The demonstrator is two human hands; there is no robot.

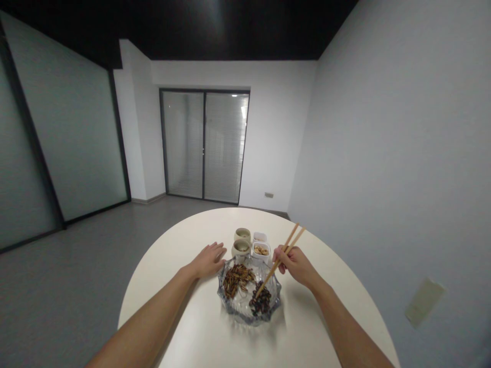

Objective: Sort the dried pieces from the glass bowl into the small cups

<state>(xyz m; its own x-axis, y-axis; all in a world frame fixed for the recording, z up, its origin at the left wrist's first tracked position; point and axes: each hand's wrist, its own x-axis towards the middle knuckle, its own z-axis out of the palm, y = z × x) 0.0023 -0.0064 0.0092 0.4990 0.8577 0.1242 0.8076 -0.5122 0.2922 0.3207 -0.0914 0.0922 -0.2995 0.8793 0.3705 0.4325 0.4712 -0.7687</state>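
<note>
My right hand (293,261) grips a pair of wooden chopsticks (285,249), their tips down among small dark, bean-like pieces (261,300). Those pieces lie on the right side of a scalloped clear glass dish (251,321). On its left side is a heap of thin brown, elongated pieces (237,278). My left hand (209,259) rests on the table with its fingers stretched out, close by the dish's upper left rim; whether it touches the glass I cannot tell. Whether the chopsticks hold a piece is too small to see.
Behind the dish stand two pale green cups (242,235) and two small white containers (260,237), the nearer one with light tan pieces (261,249) in it. The round white table (184,230) has its right edge near a grey wall (383,153). Glass doors (203,148) are at the back.
</note>
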